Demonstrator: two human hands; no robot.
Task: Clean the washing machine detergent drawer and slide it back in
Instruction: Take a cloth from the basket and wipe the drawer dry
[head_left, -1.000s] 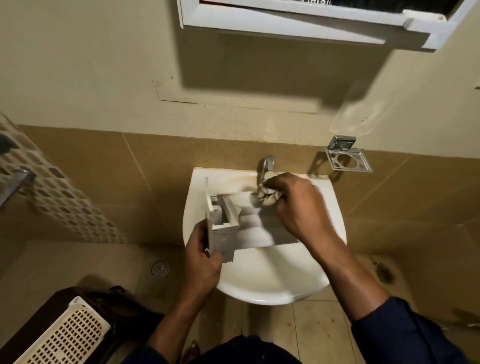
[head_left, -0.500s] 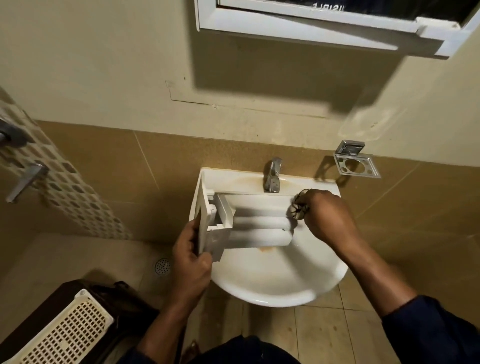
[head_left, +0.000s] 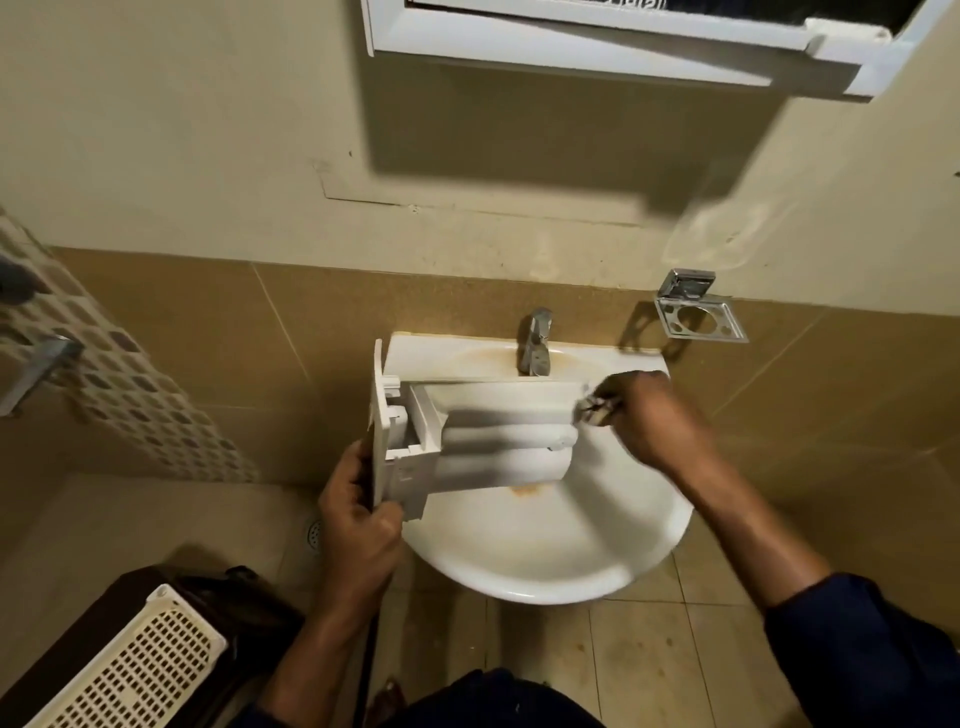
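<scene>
The white detergent drawer (head_left: 498, 441) lies across a white wash basin (head_left: 613, 545), its flat front panel at the left, its underside up. My left hand (head_left: 358, 525) grips that front panel at its lower end. My right hand (head_left: 644, 415) is at the drawer's right end and pinches a small wadded scrubber (head_left: 592, 408) against the drawer's edge. The scrubber is blurred and mostly hidden by my fingers.
A chrome tap (head_left: 535, 343) stands at the basin's back, not running that I can see. A chrome holder (head_left: 696, 312) hangs on the tiled wall to the right. A cabinet (head_left: 623, 47) is overhead. A slatted basket (head_left: 130, 670) and a floor drain (head_left: 314, 530) are at lower left.
My right hand with the scrubber moved from under the tap to the drawer's right end. The drawer shifted up and leveled across the basin.
</scene>
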